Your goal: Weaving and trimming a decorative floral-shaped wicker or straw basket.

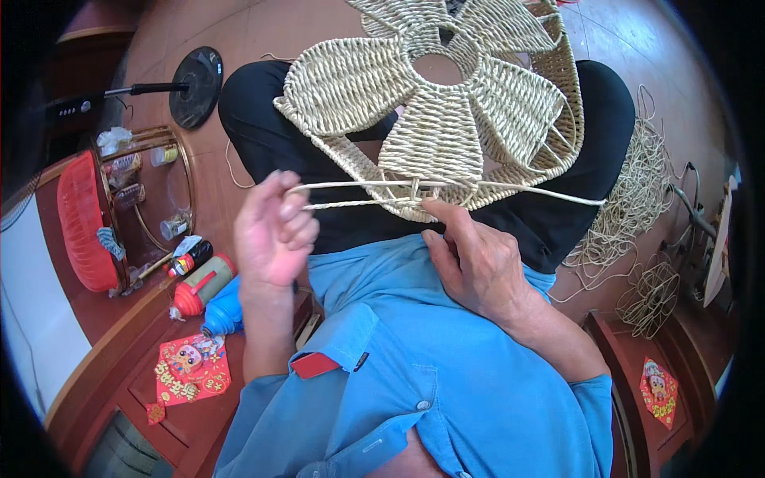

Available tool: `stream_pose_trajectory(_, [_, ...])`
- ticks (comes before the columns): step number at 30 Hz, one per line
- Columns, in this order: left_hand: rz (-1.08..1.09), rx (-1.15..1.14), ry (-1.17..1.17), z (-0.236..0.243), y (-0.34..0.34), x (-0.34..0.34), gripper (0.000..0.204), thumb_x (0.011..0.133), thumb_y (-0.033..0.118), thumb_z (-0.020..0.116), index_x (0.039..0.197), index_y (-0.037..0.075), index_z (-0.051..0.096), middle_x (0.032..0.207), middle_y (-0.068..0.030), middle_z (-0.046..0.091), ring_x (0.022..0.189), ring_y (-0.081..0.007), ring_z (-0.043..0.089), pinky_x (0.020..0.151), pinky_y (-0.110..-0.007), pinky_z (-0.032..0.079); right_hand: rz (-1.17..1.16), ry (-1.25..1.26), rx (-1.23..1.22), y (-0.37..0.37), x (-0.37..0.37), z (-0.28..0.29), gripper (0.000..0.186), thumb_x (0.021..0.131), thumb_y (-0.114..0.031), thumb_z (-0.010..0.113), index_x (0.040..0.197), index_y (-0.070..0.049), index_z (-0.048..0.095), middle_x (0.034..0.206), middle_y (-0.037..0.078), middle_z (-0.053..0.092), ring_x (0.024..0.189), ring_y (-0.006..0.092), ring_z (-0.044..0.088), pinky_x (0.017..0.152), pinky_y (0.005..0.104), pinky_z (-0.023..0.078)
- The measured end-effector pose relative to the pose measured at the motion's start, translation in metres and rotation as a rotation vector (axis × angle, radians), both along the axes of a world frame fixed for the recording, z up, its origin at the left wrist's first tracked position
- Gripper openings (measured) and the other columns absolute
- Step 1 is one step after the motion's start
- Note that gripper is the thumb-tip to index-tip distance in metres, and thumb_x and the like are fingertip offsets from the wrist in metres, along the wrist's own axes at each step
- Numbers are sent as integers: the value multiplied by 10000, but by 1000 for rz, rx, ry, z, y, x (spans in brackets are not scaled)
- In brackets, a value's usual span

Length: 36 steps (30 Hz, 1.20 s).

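A pale woven straw piece with petal-shaped panels around a round opening rests across my lap, on a braided rim. My left hand, beside the piece's lower left, has its fingertips closed on pale cord, with a twisted strand running beside it toward the rim. A length of cord also stretches right, past my right thigh. My right hand lays its index fingertip on the crossed strands at the near rim, with the thumb apart from it below the rim. Its other fingers are bent and partly hidden.
Loose cord piles and a coil lie at right. At left are a black round stand base, a rack with jars, a red basket, bottles and flasks. Dark wood furniture flanks me.
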<state>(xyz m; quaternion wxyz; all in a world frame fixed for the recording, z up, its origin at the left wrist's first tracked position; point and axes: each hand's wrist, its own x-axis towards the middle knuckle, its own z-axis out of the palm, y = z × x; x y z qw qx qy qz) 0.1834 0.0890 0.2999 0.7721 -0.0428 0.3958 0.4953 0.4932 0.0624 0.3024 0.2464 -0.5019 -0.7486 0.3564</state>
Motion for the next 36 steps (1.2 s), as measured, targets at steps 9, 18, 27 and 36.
stream_pose_trajectory(9, [308, -206, 827, 4, 5, -231, 242, 1064, 371, 777, 1033, 148, 688, 575, 95, 411, 482, -54, 310, 503, -250, 263, -40, 1, 194, 18, -7, -1, 264, 955, -54, 775, 1212, -77, 719, 800, 67, 642, 691, 234, 707, 606, 376, 570])
stream_pose_trajectory(18, [453, -433, 1078, 54, -10, -452, 301, 1040, 487, 782, 878, 255, 681, 513, 103, 369, 427, -92, 278, 489, -310, 219, 4, -100, 240, 31, -29, -3, 103, 977, -170, 784, 962, -93, 717, 801, 66, 577, 713, 240, 692, 640, 388, 556])
stream_pose_trajectory(27, [778, -629, 1700, 118, -71, -617, 516, 1078, 506, 681, 1372, 82, 685, 1070, -42, 702, 890, -264, 678, 853, -435, 551, -55, -78, 177, 34, -36, -10, 200, 955, -174, 784, 810, -80, 682, 769, 91, 628, 739, 284, 724, 677, 423, 581])
stream_pose_trajectory(36, [-877, 899, 1852, 11, -11, -29, 319, 950, 232, 838, 1209, 56, 777, 1114, -130, 762, 1024, -287, 730, 935, -386, 565, -96, -88, 206, 33, -41, -18, 209, 903, -167, 807, 775, -80, 666, 734, 80, 623, 677, 266, 712, 629, 414, 580])
